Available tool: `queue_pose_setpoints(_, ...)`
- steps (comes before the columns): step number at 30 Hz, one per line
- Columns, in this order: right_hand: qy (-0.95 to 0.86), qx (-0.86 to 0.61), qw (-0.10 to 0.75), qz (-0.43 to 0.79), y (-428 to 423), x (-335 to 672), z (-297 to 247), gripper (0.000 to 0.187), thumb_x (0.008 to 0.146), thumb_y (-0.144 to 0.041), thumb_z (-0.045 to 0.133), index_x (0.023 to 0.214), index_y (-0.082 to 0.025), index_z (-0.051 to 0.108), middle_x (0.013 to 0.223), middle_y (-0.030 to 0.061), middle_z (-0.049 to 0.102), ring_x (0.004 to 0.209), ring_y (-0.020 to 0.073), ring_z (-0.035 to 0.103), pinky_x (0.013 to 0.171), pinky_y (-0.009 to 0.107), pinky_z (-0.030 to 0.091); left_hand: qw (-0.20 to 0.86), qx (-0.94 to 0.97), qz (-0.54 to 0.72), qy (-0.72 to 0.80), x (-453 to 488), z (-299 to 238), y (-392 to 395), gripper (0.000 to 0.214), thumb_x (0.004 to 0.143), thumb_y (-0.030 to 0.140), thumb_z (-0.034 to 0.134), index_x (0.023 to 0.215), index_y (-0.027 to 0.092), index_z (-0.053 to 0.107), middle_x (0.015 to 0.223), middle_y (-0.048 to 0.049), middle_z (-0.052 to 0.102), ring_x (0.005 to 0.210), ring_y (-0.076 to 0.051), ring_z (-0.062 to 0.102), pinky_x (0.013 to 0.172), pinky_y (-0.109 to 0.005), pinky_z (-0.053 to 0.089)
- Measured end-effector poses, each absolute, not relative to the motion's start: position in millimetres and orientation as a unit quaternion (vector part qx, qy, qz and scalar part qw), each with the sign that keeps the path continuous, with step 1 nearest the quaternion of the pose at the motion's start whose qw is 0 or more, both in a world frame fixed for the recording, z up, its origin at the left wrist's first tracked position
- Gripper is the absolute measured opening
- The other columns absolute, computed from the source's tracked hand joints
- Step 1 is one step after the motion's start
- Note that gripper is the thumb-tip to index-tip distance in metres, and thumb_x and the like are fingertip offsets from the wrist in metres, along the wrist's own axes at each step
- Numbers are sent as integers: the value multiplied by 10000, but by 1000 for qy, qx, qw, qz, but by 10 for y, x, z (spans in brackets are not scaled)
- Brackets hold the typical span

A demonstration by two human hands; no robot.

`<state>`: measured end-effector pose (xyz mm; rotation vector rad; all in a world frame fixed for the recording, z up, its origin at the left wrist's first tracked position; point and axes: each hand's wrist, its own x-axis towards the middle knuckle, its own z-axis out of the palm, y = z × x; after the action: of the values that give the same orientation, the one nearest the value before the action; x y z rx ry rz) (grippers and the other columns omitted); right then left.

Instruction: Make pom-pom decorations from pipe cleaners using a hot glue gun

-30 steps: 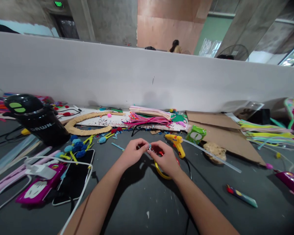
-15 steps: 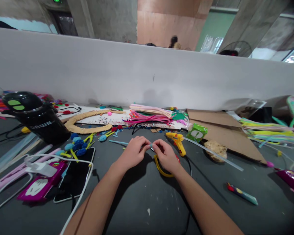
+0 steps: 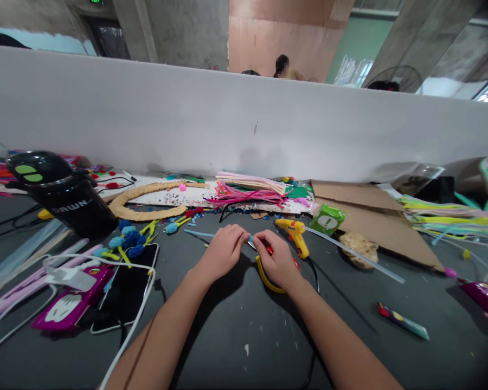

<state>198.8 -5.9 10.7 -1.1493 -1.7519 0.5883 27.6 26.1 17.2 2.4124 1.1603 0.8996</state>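
Observation:
A light blue pipe cleaner (image 3: 198, 233) runs out to the left from under my left hand (image 3: 226, 250). My left hand is closed, its thumb and fingers pinching the strip. Just beside it, my right hand (image 3: 274, 260) is closed in a pinch on the same pipe cleaner, whose end shows between the fingertips of both hands. Under my right hand is a tool with yellow and red handles (image 3: 267, 280), mostly covered; a bit of its metal shows by the fingertips. I cannot tell if my right palm touches it. A yellow glue gun (image 3: 295, 237) lies to the right.
Bundled pink pipe cleaners (image 3: 250, 192) lie at the back before a white partition (image 3: 166, 119). A black tumbler (image 3: 67, 197), pompoms (image 3: 132, 238) and a phone (image 3: 126, 292) are left. Cardboard (image 3: 402, 233), a green box (image 3: 327, 219) and a small pen-like tube (image 3: 403, 321) are right.
Both hands stay nearly in place, with small finger shifts on the pipe cleaner. A little more of the red on the tool under my right hand shows.

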Motion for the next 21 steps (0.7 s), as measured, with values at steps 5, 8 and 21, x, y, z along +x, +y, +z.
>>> queue_pose_setpoints(5, -678, -470, 480, 300, -39, 1974, 77, 207, 922, -353, 519, 857, -179, 609, 779, 23, 600, 701, 145, 533, 657, 261, 422, 169, 847, 324, 386, 265, 208, 261, 303, 984, 331, 378, 839, 180, 596, 830, -45, 602, 827, -175, 527, 736, -301, 372)
queue_pose_setpoints(8, -643, -475, 503, 329, -30, 1965, 73, 208, 903, -361, 549, 823, -175, 596, 733, 7, 569, 669, 135, 510, 622, 251, 408, 200, 827, 364, 380, 267, 237, 239, 291, 978, 316, 401, 818, 173, 596, 796, -38, 595, 799, -161, 534, 736, -289, 392)
queue_pose_setpoints(21, -574, -472, 544, 389, -44, 1956, 118, 231, 868, -386, 592, 777, -173, 594, 666, -16, 522, 609, 119, 455, 573, 251, 373, 237, 810, 400, 356, 273, 302, 190, 223, 943, 289, 490, 954, 183, 687, 760, -24, 583, 715, -132, 503, 678, -265, 386)
